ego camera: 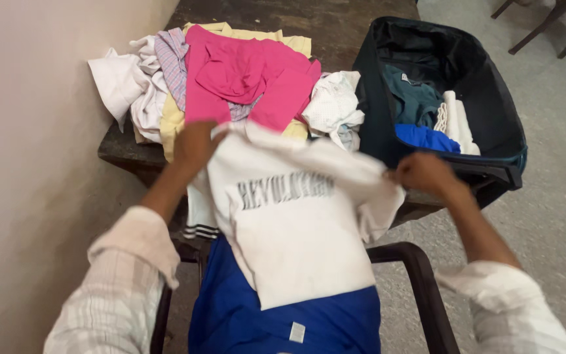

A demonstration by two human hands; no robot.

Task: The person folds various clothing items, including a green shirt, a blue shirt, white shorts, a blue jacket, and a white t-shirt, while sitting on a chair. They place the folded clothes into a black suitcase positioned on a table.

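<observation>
Blue cloth (pixel 283 321) lay nearest; both hands — left hand (pixel 193 141), right hand (pixel 423 174) — pinched the white T-shirt (pixel 296 229) by its shoulders, fingers closed. Soft, light, floppy — shoulders looked the best hold.

White printed shirt (pixel 296 229) held spread, hanging over chair.

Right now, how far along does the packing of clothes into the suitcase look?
Early to midway, it seems. Done: a few folded pieces, teal, blue and white, already lie in the open suitcase. In hand: the left hand and right hand hold a white printed shirt spread over a blue garment on the chair. Left: a loose pile of pink, white, yellow and checked clothes on the table.
</observation>
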